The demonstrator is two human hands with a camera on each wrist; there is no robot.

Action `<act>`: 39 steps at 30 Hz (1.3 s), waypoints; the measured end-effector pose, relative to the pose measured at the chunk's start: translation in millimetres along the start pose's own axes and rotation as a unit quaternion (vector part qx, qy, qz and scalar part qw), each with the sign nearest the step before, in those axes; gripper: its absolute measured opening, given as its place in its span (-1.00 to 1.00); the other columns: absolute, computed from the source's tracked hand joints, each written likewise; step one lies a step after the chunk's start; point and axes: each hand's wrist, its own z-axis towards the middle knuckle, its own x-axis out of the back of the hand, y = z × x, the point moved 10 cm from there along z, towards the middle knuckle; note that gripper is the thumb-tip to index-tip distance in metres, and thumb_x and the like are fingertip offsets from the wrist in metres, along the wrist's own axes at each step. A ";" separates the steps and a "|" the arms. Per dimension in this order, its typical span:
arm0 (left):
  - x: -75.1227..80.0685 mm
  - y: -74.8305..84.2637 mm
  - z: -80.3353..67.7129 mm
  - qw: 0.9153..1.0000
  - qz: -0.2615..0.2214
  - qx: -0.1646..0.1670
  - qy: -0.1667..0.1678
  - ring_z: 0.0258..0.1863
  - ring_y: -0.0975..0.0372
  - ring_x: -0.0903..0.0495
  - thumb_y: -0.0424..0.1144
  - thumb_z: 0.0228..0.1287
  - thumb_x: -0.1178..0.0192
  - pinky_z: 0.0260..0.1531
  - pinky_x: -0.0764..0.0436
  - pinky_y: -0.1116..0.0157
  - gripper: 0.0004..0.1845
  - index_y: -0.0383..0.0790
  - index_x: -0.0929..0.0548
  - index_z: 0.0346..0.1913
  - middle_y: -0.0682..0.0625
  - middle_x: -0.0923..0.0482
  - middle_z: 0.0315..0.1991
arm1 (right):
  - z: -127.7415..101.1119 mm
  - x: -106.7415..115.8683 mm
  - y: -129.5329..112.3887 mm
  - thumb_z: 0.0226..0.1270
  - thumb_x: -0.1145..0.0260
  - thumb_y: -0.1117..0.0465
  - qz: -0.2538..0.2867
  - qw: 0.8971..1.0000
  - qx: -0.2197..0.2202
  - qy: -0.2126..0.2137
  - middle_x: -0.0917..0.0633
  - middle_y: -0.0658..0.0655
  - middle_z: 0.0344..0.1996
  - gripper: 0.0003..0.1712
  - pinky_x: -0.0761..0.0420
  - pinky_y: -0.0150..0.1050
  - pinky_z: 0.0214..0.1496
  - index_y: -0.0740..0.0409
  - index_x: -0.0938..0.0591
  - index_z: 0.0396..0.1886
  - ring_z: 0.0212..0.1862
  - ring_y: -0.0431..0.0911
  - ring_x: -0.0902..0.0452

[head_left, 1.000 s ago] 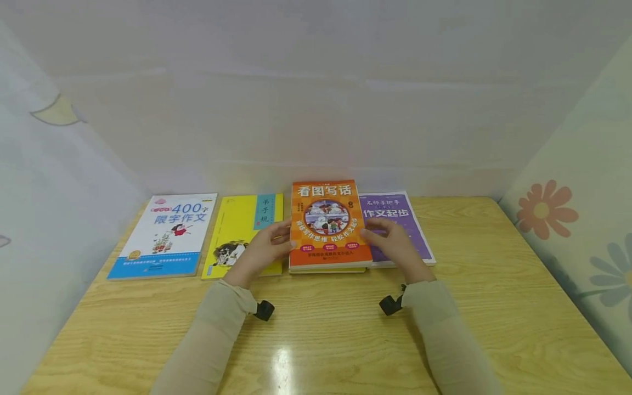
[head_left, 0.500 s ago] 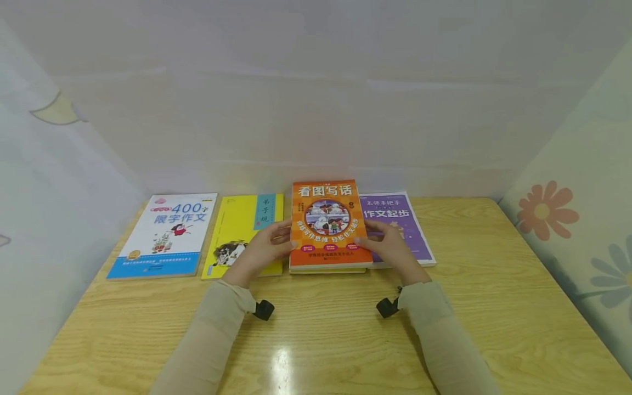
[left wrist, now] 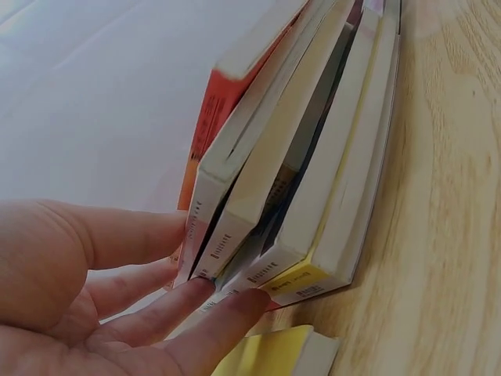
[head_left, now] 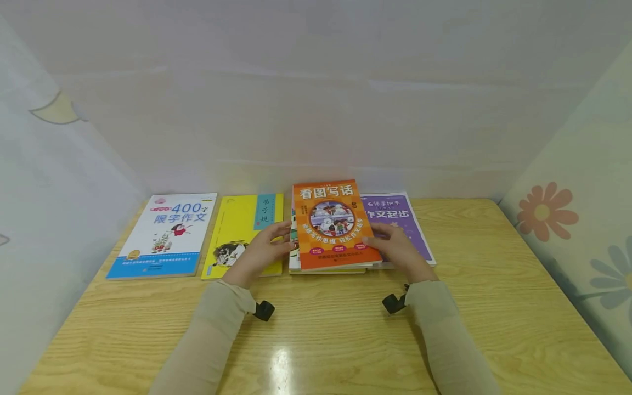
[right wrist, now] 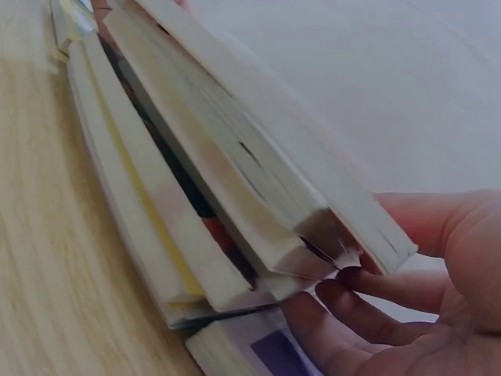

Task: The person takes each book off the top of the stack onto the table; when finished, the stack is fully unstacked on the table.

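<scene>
An orange book (head_left: pixel 332 224) tops a short stack of books (head_left: pixel 328 269) at the middle back of the wooden table (head_left: pixel 326 334). My left hand (head_left: pixel 282 242) pinches the stack's left edge, thumb on the orange cover and fingers (left wrist: pixel 196 313) against the spines below. My right hand (head_left: pixel 371 239) grips the right edge, thumb above and fingers (right wrist: pixel 344 313) under the upper books. In both wrist views the upper books (left wrist: pixel 258 164) (right wrist: pixel 258 196) are raised and fanned apart from the lower ones. The orange book sits skewed to the right over the stack.
A purple book (head_left: pixel 400 219) lies flat partly under the stack on the right. A yellow book (head_left: pixel 242 230) and a white-and-blue book (head_left: pixel 165 233) lie flat to the left. Fabric walls close in the back and both sides.
The orange book has slid right and turned slightly, uncovering the left edge of the book beneath. My right hand has shifted a little right with it; the left hand has stayed put.
</scene>
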 end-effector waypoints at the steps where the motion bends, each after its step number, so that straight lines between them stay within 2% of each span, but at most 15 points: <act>1: 0.3 -0.4 -0.1 1.000 0.002 0.002 0.001 0.50 -0.01 -0.25 -0.25 0.47 -0.23 0.36 -0.43 0.01 -0.28 -0.06 -0.19 0.59 -0.16 -0.26 0.49 | 0.3 0.6 0.3 0.40 -0.39 -0.05 0.005 1.000 0.001 -0.005 -0.46 0.23 0.33 -0.19 -0.69 -0.17 0.08 0.09 -0.34 0.53 0.06 0.02 -0.64; 8: 2.3 -0.9 -1.2 1.000 0.000 0.011 0.012 0.49 0.01 -0.27 -0.26 0.45 -0.25 0.34 -0.46 0.01 -0.29 -0.04 -0.22 0.57 -0.15 -0.28 0.48 | -1.3 6.2 -1.3 0.51 -0.27 0.19 0.081 0.995 0.022 -0.052 -0.40 0.39 0.38 -0.23 -0.72 -0.17 0.05 0.33 -0.18 0.56 0.03 -0.04 -0.67; 12: 3.4 -1.3 -2.2 1.000 0.012 0.014 0.017 0.48 0.01 -0.28 -0.25 0.45 -0.25 0.34 -0.46 0.02 -0.29 -0.01 -0.23 0.57 -0.14 -0.28 0.48 | -2.7 13.5 -3.0 0.53 -0.20 0.28 0.110 0.991 0.034 -0.063 -0.44 0.41 0.33 -0.29 -0.73 -0.18 0.02 0.38 -0.18 0.55 -0.03 -0.10 -0.69; 18: 6.1 -1.1 -2.1 1.000 0.015 0.011 0.017 0.48 0.02 -0.29 -0.25 0.45 -0.25 0.34 -0.46 0.02 -0.29 -0.01 -0.23 0.57 -0.14 -0.29 0.48 | -6.5 25.1 -12.9 0.56 -0.14 0.32 0.155 0.983 0.057 -0.074 -0.65 0.12 0.06 -0.33 -0.74 -0.19 -0.03 0.39 -0.18 0.54 -0.08 -0.11 -0.72; 22: 8.5 0.6 -1.6 1.000 0.012 0.010 0.018 0.47 0.03 -0.30 -0.25 0.45 -0.26 0.33 -0.48 0.04 -0.29 -0.01 -0.24 0.57 -0.13 -0.29 0.48 | -12.2 33.6 -23.7 0.59 -0.13 0.29 0.189 0.977 0.062 -0.075 -0.64 -0.03 0.03 -0.31 -0.73 -0.24 -0.01 0.36 -0.12 0.57 -0.07 -0.15 -0.71; 27: 11.6 1.8 -1.2 1.000 0.013 0.011 0.023 0.46 0.01 -0.31 -0.27 0.44 -0.26 0.33 -0.47 0.04 -0.29 -0.03 -0.25 0.57 -0.15 -0.29 0.48 | -21.2 53.7 -37.2 0.60 -0.12 0.28 0.236 0.968 0.076 -0.045 -0.67 -0.08 -0.01 -0.31 -0.74 -0.30 -0.07 0.33 -0.12 0.58 -0.09 -0.19 -0.71; 30: 11.4 0.3 -0.3 1.000 0.009 0.007 0.022 0.46 -0.02 -0.31 -0.30 0.43 -0.26 0.33 -0.47 0.03 -0.29 -0.06 -0.25 0.56 -0.18 -0.28 0.49 | -26.8 72.1 -39.1 0.60 -0.10 0.31 0.275 0.956 0.101 -0.026 -0.69 -0.06 -0.05 -0.49 -0.74 -0.32 -0.10 0.21 -0.35 0.47 -0.10 -0.19 -0.71; 32: 10.0 -1.8 0.0 1.000 0.009 0.006 0.019 0.46 -0.02 -0.31 -0.30 0.43 -0.26 0.33 -0.47 0.02 -0.30 -0.06 -0.26 0.56 -0.18 -0.28 0.49 | -31.7 86.6 -35.0 0.60 -0.08 0.33 0.310 0.944 0.114 -0.020 -0.71 -0.02 -0.07 -0.62 -0.74 -0.32 -0.12 0.10 -0.53 0.32 -0.12 -0.17 -0.72; 34: 8.2 -3.9 0.5 1.000 0.006 0.005 0.017 0.46 -0.02 -0.32 -0.30 0.43 -0.26 0.33 -0.46 0.03 -0.30 -0.06 -0.26 0.56 -0.18 -0.29 0.49 | -37.4 101.8 -29.3 0.61 -0.05 0.35 0.342 0.930 0.133 -0.022 -0.71 0.02 -0.06 -0.65 -0.75 -0.30 -0.12 0.01 -0.64 0.18 -0.11 -0.14 -0.73; 36: 7.2 -5.0 0.6 1.000 0.006 0.007 0.017 0.45 -0.01 -0.33 -0.29 0.43 -0.27 0.33 -0.47 0.03 -0.30 -0.03 -0.27 0.56 -0.16 -0.30 0.48 | -43.2 116.4 -22.5 0.61 -0.02 0.37 0.370 0.917 0.145 -0.026 -0.70 0.05 -0.05 -0.61 -0.75 -0.28 -0.12 -0.01 -0.68 0.15 -0.11 -0.11 -0.74; 39: 7.8 -4.0 -0.3 1.000 0.005 0.009 0.020 0.45 0.01 -0.34 -0.29 0.42 -0.28 0.33 -0.47 0.05 -0.30 -0.01 -0.28 0.55 -0.14 -0.31 0.48 | -49.9 137.7 -11.1 0.62 0.01 0.39 0.383 0.909 0.159 -0.024 -0.68 0.05 -0.01 -0.58 -0.75 -0.27 -0.09 -0.02 -0.67 0.18 -0.07 -0.10 -0.73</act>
